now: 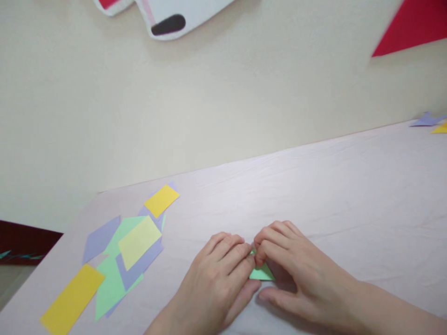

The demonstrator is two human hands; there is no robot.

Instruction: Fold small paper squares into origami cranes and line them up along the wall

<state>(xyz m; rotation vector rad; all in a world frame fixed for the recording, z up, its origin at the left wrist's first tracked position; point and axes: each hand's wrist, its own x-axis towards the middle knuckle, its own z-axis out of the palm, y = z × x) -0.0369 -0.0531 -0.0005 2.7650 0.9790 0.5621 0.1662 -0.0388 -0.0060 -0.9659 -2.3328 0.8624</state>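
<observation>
A small folded piece of green paper [261, 273] lies on the pale table [349, 195] near its front edge. My left hand [218, 274] and my right hand [293, 267] meet over it, knuckles up, fingers curled and pressed down on the paper. Both hands pinch it at its top edge, and only a green triangle shows between them. The rest of the piece is hidden under the fingers.
A loose pile of cut paper strips [125, 251] in yellow, green and lavender lies at the left. Lavender and yellow scraps [429, 122] sit at the far right edge. A cream wall [209, 102] rises behind the table, with a red paper shape [412, 28] on it.
</observation>
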